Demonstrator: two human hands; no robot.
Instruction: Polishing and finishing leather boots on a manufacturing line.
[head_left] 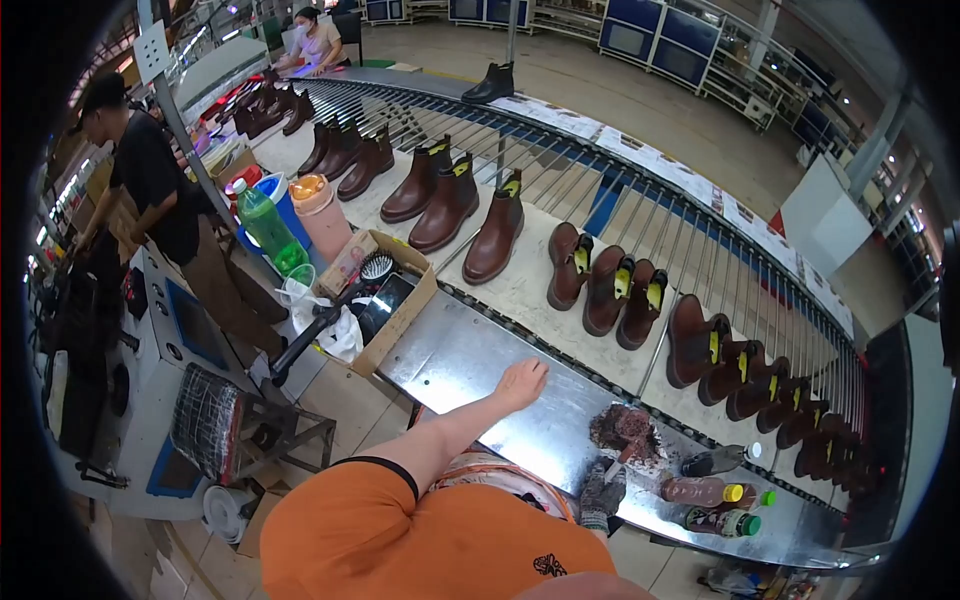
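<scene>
My bare left hand rests on the metal worktable beside the conveyor edge, its fingers curled in with nothing visible in them. My right hand, in a dark grey knitted glove, is closed on a short pale-handled tool. The tool's far end meets a clump of brown-stained material on the table, so its kind is hidden. On the conveyor, ahead of my left hand, a brown ankle boot stands upright with a yellow-green pull tab. Three more brown boots lean just right of it.
Several bottles lie on the table to my right. A cardboard box with a hairbrush stands left, near a green bottle and a pink jug. More boots line the conveyor. Two other people are farther off.
</scene>
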